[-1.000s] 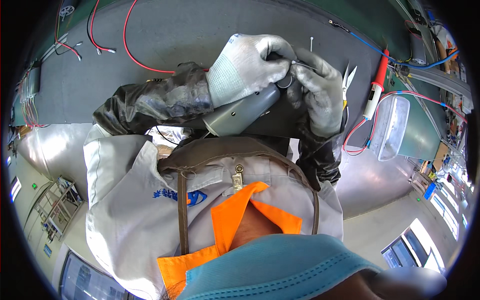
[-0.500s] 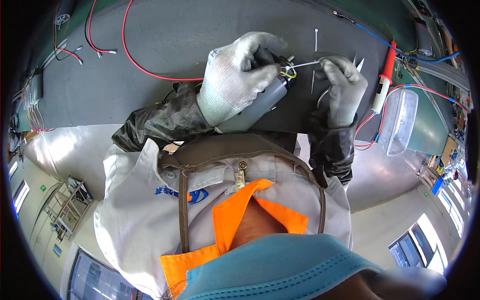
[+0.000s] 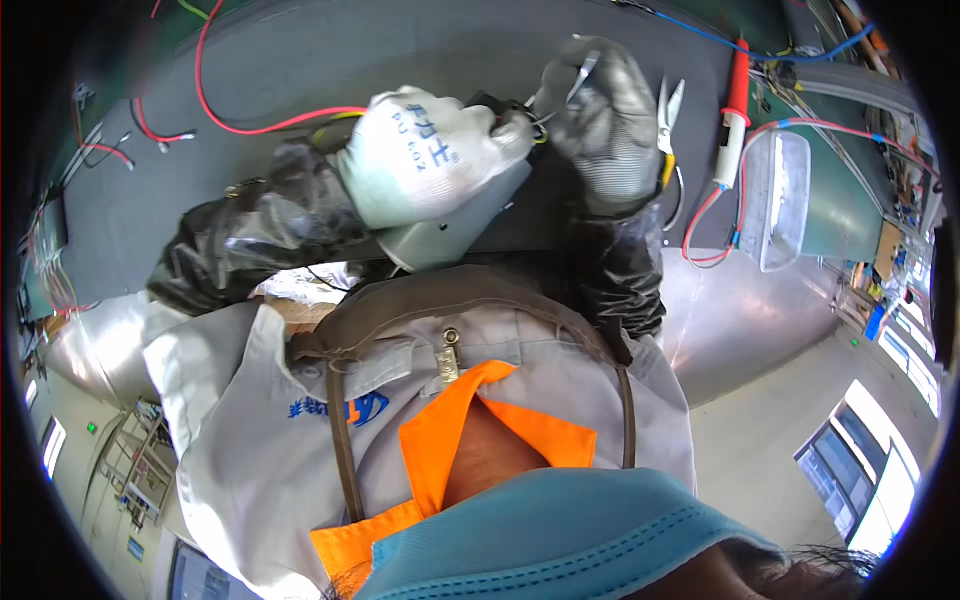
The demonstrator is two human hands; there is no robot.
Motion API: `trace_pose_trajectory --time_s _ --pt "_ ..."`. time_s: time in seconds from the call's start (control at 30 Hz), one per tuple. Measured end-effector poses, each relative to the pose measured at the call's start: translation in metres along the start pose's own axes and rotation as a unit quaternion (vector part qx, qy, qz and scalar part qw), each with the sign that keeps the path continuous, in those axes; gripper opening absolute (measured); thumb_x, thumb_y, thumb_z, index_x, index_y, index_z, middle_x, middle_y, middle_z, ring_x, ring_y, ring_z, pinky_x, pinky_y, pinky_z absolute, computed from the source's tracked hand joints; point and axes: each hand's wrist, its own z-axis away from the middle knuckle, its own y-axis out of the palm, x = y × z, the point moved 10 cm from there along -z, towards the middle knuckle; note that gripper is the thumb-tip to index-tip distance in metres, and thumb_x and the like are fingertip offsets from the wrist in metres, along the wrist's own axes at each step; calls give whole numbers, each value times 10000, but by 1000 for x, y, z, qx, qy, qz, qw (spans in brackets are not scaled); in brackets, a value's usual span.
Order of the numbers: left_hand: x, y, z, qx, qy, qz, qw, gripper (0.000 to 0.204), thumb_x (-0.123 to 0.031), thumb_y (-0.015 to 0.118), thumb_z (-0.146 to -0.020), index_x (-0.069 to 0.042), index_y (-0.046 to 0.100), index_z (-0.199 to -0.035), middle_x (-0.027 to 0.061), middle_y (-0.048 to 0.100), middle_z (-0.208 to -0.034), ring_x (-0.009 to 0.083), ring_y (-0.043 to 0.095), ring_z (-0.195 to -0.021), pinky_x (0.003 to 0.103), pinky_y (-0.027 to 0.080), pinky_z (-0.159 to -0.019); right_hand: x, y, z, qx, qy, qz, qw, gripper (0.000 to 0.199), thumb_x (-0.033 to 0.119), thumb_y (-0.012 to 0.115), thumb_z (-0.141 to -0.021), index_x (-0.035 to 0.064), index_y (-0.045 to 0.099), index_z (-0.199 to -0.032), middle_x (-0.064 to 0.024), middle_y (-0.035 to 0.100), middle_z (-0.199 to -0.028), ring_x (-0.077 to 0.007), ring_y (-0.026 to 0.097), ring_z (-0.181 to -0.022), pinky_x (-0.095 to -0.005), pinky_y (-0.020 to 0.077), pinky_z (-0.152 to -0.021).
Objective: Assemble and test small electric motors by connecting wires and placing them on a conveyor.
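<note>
Grey matted workbench fills the top of the frame from where I'm watching. Left hand in a white knit glove is closed around a grey metal housing at upper centre. Right hand in a grey glove is pinching thin metal tweezers at its yellow wires. Red-handled soldering iron and small cutters lie upper right, near a clear plastic tray.

Gloved left hand clenched; right hand seemingly pinching, fingertips meeting.
</note>
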Motion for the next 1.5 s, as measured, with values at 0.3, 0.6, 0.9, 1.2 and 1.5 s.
trace_pose_trajectory --time_s 0.3,0.6,0.9,1.2,1.5 --pt "-4 -6 5 43 209 -38 976 424 -203 625 -726 6 572 -1091 46 585 -679 216 611 -574 377 468 -487 7 22 20 32 77 204 975 138 63 642 -893 -47 685 -964 -60 659 -750 -62 525 -522 -205 382 -455" --pt "-12 -7 17 69 123 -98 985 464 -234 649 -786 40 563 -1151 77 606 -719 213 639 -624 382 518 -523 17 53 -11 62 21 254 965 212 150 647 -925 -51 655 -992 -107 662 -724 -140 623 -570 -277 486 -489" --pt "16 -12 -24 11 30 150 988 326 -265 667 -902 -52 645 -1148 151 607 -1182 347 593 -1066 420 480 -890 29 -76 114 -169 -192 807 533 555 94 623 -862 59 474 -1396 -256 529 -1293 -431 530 -1165 -482 457 -966" --pt "78 6 -14 -253 -6 510 822 443 -384 544 -995 -13 634 -1219 31 701 -978 59 629 -714 199 484 -573 17 -139 181 -154 -62 668 725 703 -74 570 -788 -10 375 -1460 -187 594 -1112 -310 616 -944 -412 527 -843" --pt "82 39 -15 27 -206 788 579 360 -297 544 -1013 -39 619 -1254 -2 661 -1081 95 635 -921 261 507 -772 -3 -104 103 58 165 322 930 564 287 504 -1016 45 356 -1505 -49 581 -906 -84 537 -678 -229 412 -595"
